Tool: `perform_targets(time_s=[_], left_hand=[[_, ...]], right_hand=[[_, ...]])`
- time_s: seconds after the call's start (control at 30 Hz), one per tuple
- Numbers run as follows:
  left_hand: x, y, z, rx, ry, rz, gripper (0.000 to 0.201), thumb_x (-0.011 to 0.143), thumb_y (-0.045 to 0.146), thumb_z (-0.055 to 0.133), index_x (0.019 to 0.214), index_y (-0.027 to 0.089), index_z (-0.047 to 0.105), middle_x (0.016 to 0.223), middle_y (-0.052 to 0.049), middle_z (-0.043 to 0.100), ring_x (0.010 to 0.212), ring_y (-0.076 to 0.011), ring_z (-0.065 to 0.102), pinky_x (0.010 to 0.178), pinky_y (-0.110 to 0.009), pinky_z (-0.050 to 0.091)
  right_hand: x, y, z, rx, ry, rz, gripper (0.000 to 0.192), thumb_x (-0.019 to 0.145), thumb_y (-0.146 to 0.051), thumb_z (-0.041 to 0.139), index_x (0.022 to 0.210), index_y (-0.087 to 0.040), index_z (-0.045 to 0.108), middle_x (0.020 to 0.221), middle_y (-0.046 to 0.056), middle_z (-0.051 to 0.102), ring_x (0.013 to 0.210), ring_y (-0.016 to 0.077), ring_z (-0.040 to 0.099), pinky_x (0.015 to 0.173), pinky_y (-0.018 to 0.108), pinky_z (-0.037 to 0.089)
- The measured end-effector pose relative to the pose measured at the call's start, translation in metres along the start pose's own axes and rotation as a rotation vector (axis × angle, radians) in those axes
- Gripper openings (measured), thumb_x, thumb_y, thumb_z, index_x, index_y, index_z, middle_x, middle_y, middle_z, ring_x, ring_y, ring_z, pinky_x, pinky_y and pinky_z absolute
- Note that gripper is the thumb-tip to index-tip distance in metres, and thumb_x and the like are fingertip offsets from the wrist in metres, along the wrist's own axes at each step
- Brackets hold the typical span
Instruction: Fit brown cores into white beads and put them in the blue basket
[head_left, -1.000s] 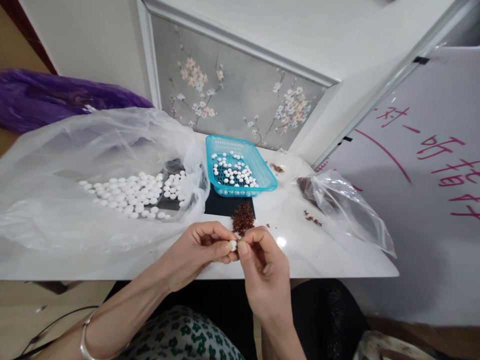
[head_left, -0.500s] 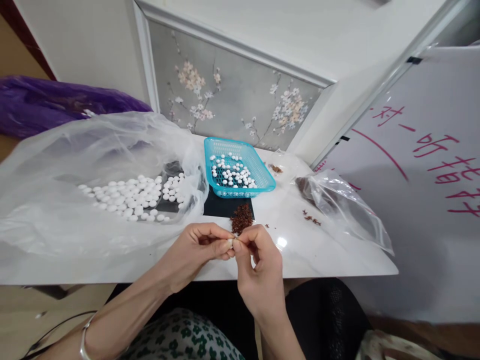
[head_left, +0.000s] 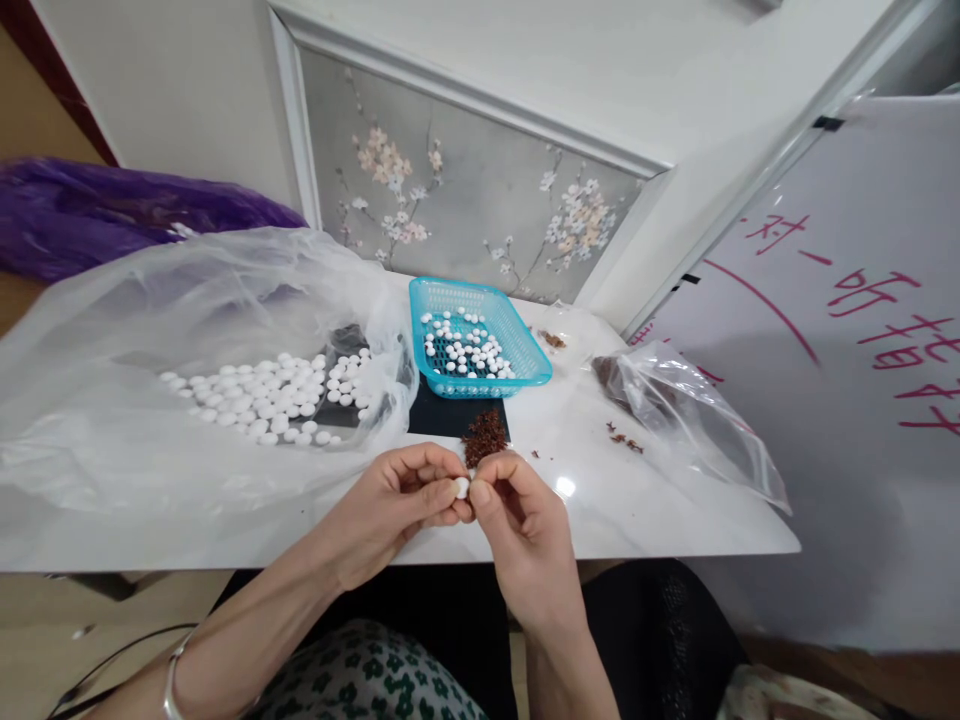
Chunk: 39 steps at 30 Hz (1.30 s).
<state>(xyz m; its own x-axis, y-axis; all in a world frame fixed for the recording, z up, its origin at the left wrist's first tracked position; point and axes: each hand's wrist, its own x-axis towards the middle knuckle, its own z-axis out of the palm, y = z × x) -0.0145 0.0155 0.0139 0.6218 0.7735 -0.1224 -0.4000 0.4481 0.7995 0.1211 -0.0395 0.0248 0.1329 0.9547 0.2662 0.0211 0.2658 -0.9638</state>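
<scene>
Above the front edge of the white table, my left hand (head_left: 401,497) pinches a small white ball (head_left: 461,488) between thumb and fingertips. My right hand (head_left: 525,520) meets it there, thumb and index finger pressed together at the ball's right side; whatever is between them is hidden. Just beyond the fingertips lies a heap of tiny reddish-brown pieces (head_left: 485,432), partly on a black sheet (head_left: 439,417). A blue plastic basket (head_left: 544,372) behind the heap contains many white balls. More of these balls (head_left: 259,400) lie in a big translucent plastic bag (head_left: 97,400) to the left.
On the right of the table (head_left: 660,510) is a clear bag (head_left: 675,400) with brown contents, and a few loose brown bits (head_left: 624,438) beside it. A framed blossom panel (head_left: 480,160) stands behind, a whiteboard (head_left: 847,450) at right, and a purple bag (head_left: 135,205) far left.
The fingertips have shifted slightly, and more of the white ball now shows between them. My right hand has turned a little; basket, bags and heap stay put.
</scene>
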Motion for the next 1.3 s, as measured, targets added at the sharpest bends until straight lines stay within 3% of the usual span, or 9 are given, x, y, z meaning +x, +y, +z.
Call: perform_targets(time_s=[0.23, 0.57, 0.67, 0.77, 0.9, 1.03, 1.17, 1.3], left_hand=[[-0.001, 0.000, 0.000, 0.028, 0.006, 0.018, 0.011, 0.072, 0.021, 0.075, 0.077, 0.015, 0.067, 0.071, 0.001, 0.064, 0.067, -0.0079, 0.059, 0.064, -0.016, 0.047], [-0.005, 0.002, -0.001, -0.041, 0.020, -0.039, 0.009, 0.073, 0.022, 0.074, 0.078, 0.016, 0.070, 0.078, -0.001, 0.068, 0.069, -0.0061, 0.062, 0.066, -0.012, 0.049], [-0.005, 0.003, -0.001, -0.044, 0.036, -0.051, 0.009, 0.073, 0.022, 0.074, 0.080, 0.017, 0.072, 0.081, -0.001, 0.069, 0.070, -0.0055, 0.063, 0.068, -0.011, 0.050], [-0.005, 0.003, -0.002, -0.053, 0.070, -0.026, 0.007, 0.075, 0.020, 0.073, 0.081, 0.017, 0.072, 0.085, -0.001, 0.070, 0.073, -0.0053, 0.064, 0.071, -0.011, 0.051], [-0.003, 0.003, -0.002, -0.076, 0.127, -0.023, 0.010, 0.074, 0.019, 0.073, 0.084, 0.016, 0.073, 0.083, -0.002, 0.070, 0.073, -0.0061, 0.064, 0.071, -0.011, 0.052], [-0.001, 0.005, -0.001, -0.069, 0.131, -0.027, 0.012, 0.072, 0.020, 0.075, 0.083, 0.016, 0.073, 0.083, -0.001, 0.071, 0.072, -0.0063, 0.065, 0.071, -0.011, 0.053], [0.000, 0.006, -0.001, -0.049, 0.129, -0.038, 0.010, 0.072, 0.021, 0.075, 0.081, 0.016, 0.072, 0.083, -0.001, 0.070, 0.072, -0.0056, 0.064, 0.072, -0.011, 0.053], [-0.001, 0.006, -0.002, -0.064, 0.136, -0.050, 0.011, 0.071, 0.019, 0.075, 0.081, 0.015, 0.072, 0.083, -0.001, 0.069, 0.071, -0.0059, 0.065, 0.072, -0.011, 0.053]], right_hand=[[-0.004, 0.000, -0.001, -0.101, 0.065, -0.064, 0.016, 0.093, -0.023, 0.048, 0.077, -0.019, 0.048, 0.074, -0.002, 0.046, 0.067, 0.0115, 0.047, 0.061, 0.023, 0.041], [0.021, -0.033, -0.020, -0.265, 0.204, -0.174, 0.014, 0.093, -0.025, 0.049, 0.080, -0.020, 0.050, 0.068, -0.003, 0.050, 0.063, 0.0115, 0.049, 0.059, 0.022, 0.041], [0.021, -0.015, -0.035, -0.428, 0.162, -0.108, 0.014, 0.093, -0.027, 0.048, 0.081, -0.021, 0.051, 0.066, -0.003, 0.051, 0.060, 0.0117, 0.050, 0.058, 0.022, 0.041], [0.016, 0.019, -0.054, -0.774, 0.189, -0.023, 0.014, 0.090, -0.027, 0.047, 0.079, -0.020, 0.053, 0.065, -0.002, 0.054, 0.058, 0.0135, 0.049, 0.059, 0.025, 0.042], [0.009, 0.052, -0.075, -0.870, 0.201, -0.012, 0.016, 0.084, -0.029, 0.049, 0.078, -0.019, 0.061, 0.075, 0.005, 0.064, 0.068, 0.0196, 0.056, 0.067, 0.032, 0.045], [0.014, 0.051, -0.087, -0.872, 0.178, 0.027, 0.022, 0.084, -0.029, 0.049, 0.088, -0.019, 0.068, 0.087, 0.007, 0.071, 0.077, 0.0216, 0.063, 0.075, 0.034, 0.047], [0.032, 0.041, -0.096, -0.882, 0.212, 0.079, 0.026, 0.085, -0.028, 0.047, 0.089, -0.017, 0.070, 0.081, 0.008, 0.071, 0.071, 0.0222, 0.062, 0.074, 0.036, 0.045], [0.045, 0.042, -0.096, -0.869, 0.153, 0.075, 0.019, 0.076, -0.024, 0.054, 0.085, -0.020, 0.071, 0.079, 0.005, 0.069, 0.070, 0.0201, 0.059, 0.074, 0.033, 0.043]])
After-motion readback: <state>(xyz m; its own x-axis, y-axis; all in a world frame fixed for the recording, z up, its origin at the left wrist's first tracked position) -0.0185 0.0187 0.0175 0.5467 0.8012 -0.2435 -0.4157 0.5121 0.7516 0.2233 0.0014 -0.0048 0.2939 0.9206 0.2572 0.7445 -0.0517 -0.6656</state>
